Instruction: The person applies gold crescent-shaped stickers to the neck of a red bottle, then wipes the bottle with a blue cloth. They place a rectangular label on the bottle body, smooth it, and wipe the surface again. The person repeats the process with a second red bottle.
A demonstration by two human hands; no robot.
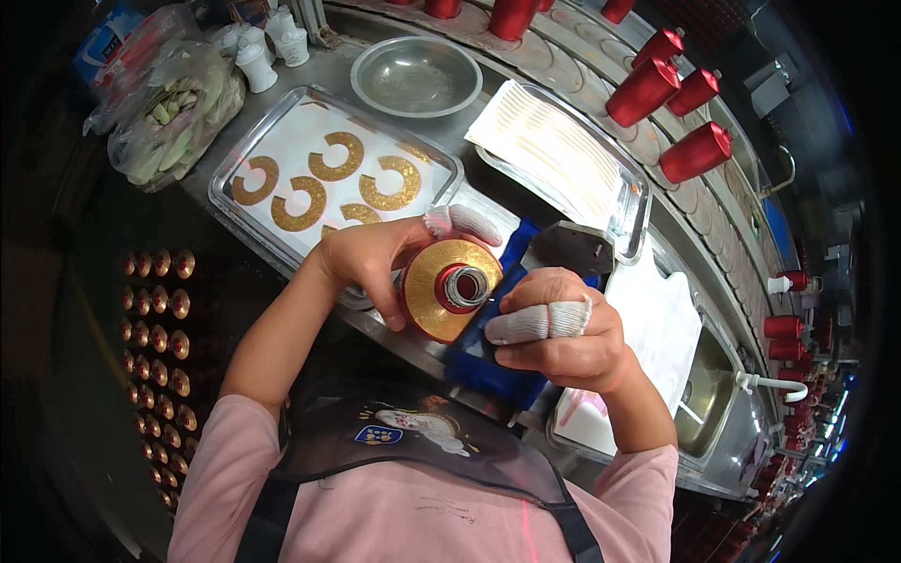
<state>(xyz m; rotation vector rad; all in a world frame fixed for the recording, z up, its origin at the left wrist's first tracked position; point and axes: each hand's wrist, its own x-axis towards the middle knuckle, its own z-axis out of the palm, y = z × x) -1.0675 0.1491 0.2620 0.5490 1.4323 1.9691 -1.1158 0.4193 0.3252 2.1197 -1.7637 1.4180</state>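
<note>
My left hand [368, 255] is wrapped round a red bottle [405, 305], tilted so its bare threaded mouth faces up at me. A gold C-shaped label [428, 298] lies around the bottle's shoulder. Close beside it on the right, my right hand [568, 342] is closed, fingers pinched at the bottle's edge. A tiny tip shows near them, too small to name. White finger covers wrap some fingers of both hands. Under the bottle and my right hand is a blue padded stand [497, 377].
Further left, a metal tray [235, 214] carries a white sheet with several gold C-shaped labels. Behind are a metal bowl [416, 80], a tray of striped sheets [544, 141] and a bagged bundle [174, 131]. Red bottles [643, 92] stand on a conveyor; a sink [709, 394] is right.
</note>
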